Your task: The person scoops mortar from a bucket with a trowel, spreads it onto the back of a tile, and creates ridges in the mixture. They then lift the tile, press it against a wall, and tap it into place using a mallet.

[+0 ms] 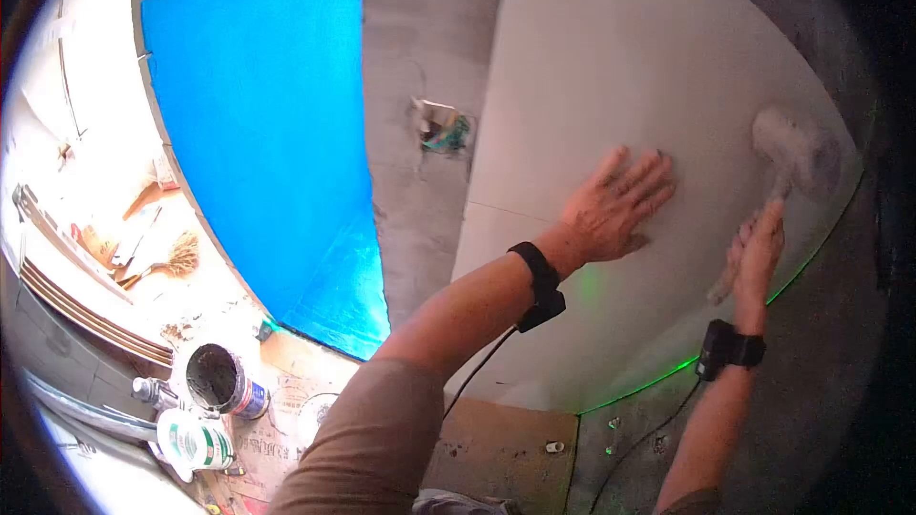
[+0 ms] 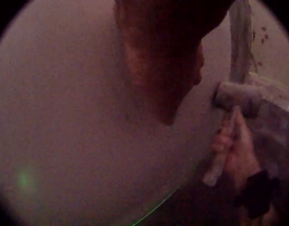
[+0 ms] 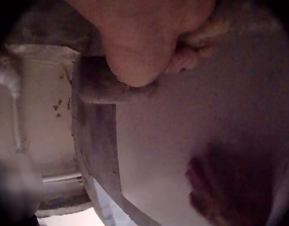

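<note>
A large pale tile (image 1: 601,57) covers the wall in front of me. My left hand (image 1: 615,205) lies flat on its face, fingers spread. To the right, my right hand (image 1: 754,253) grips a mallet by its handle. The thick mallet head (image 1: 797,148) is blurred and overlaps the tile's right part in the head view. In the left wrist view, the mallet (image 2: 236,99) appears beyond the tile's edge, with the right fist below its head. From the right wrist, the mallet head (image 3: 106,87) is partly hidden behind my hand.
A wall box with wires (image 1: 444,129) sits left of the tile, beside a bright blue panel (image 1: 258,133). On the floor at lower left stand a dark mortar bucket (image 1: 215,377) and a white tub (image 1: 196,443). A straw brush (image 1: 181,253) lies farther back. A green laser line (image 1: 668,371) follows the tile's lower edge.
</note>
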A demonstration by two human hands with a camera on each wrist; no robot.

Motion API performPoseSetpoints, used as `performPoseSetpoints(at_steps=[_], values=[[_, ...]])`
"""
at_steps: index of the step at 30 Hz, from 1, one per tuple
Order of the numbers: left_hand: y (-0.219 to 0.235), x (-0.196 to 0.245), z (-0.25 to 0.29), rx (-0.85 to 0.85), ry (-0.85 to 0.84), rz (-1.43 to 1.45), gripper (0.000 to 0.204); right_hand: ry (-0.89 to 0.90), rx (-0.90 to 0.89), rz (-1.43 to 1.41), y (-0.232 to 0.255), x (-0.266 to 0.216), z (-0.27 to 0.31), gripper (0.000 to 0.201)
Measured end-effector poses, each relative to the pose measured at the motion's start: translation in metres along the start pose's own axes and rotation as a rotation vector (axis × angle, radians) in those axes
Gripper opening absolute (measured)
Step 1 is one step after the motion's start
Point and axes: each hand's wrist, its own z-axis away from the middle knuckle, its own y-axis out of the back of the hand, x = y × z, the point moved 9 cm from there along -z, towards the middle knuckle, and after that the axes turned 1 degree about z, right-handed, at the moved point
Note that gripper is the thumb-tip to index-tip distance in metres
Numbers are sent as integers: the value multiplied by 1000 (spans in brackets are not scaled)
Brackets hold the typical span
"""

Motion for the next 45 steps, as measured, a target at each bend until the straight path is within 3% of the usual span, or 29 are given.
performPoseSetpoints(at_steps=[2, 5, 9, 12, 14, 17, 19, 22, 25, 28, 31, 34, 37, 40, 43, 45], values=[[51, -43, 4, 91, 229, -44, 71, -46, -8, 9, -5, -18, 19, 52], [72, -76, -5, 177, 233, -128, 64, -13, 24, 7, -6, -54, 35, 54], [81, -79, -5, 259, 181, -22, 58, 101, 157, -245, -36, -96, 42, 57], [85, -76, -3, 332, 187, 6, 55, 60, 58, -103, -62, -89, 16, 62], [87, -76, -2, 368, 177, 29, 54, 23, 19, 8, -70, -100, 15, 53], [89, -77, 2, 410, 153, -12, 54, 88, 70, -32, -101, -151, 58, 43], [88, -76, 2, 391, 144, 56, 54, 195, 116, -84, -100, -150, 54, 43], [84, -81, -3, 428, 141, 63, 52, 103, -31, -50, -118, -133, 34, 42], [85, -80, 1, 405, 128, 53, 52, 95, -55, 117, -112, -162, 48, 44], [85, -82, 0, 378, 118, 50, 51, 129, 172, -206, -109, -145, 45, 49], [81, -80, -1, 380, 113, 71, 52, 108, -15, -103, -135, -135, 38, 50], [83, -82, 3, 392, 108, 42, 54, 86, 4, -3, -126, -155, 49, 49], [87, -85, 5, 385, 109, 51, 56, 219, 178, -117, -123, -147, 51, 50], [84, -82, 6, 355, 100, 60, 57, 124, 15, -6, -132, -140, 48, 52], [82, -85, 5, 353, 106, 20, 56, 12, -4, 35, -120, -140, 45, 54], [81, -84, 6, 351, 92, 7, 56, 36, 3, 50, -121, -141, 47, 54]])
